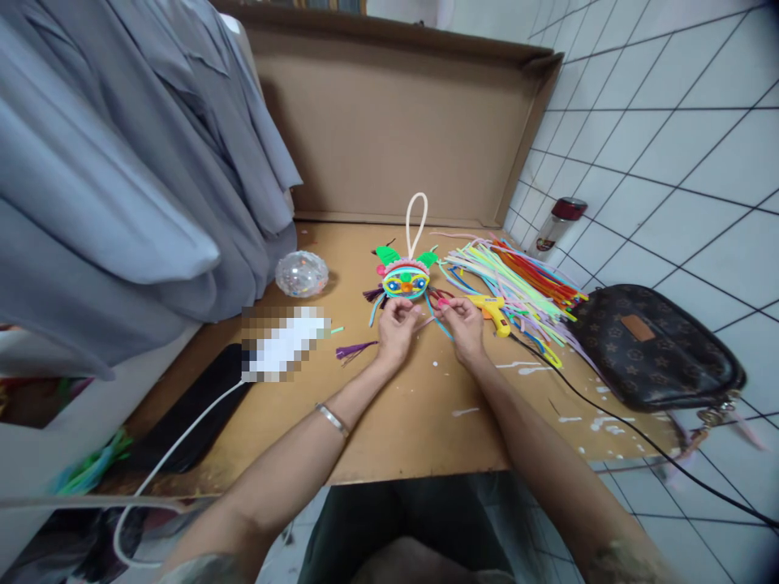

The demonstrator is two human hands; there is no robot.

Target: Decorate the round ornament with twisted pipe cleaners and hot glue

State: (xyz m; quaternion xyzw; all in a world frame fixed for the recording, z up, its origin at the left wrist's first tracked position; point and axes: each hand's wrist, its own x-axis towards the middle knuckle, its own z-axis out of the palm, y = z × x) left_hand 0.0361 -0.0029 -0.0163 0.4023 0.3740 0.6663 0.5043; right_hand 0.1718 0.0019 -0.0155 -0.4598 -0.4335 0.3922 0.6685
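Observation:
A colourful animal-head ornament (406, 281) lies at the middle of the table, with green ears, blue-and-yellow eyes, an orange nose and a pale hanging loop (417, 223). Just in front of it, my left hand (397, 331) is closed in a pinch; what its fingertips hold is too small to make out. My right hand (466, 328) pinches a small bright pink piece (445, 303), whose kind I cannot tell. Behind that hand is a yellow glue gun (496, 312), its black cord running right. A purple tassel (356, 350) rests left of my left hand.
Many coloured pipe cleaners (517, 284) are piled at the right, near a patterned brown bag (663, 345) and a red-lidded bottle (560, 227). A clear faceted bowl (302, 273) and a black mat (195, 422) are at the left. Cardboard (395, 130) stands at the back.

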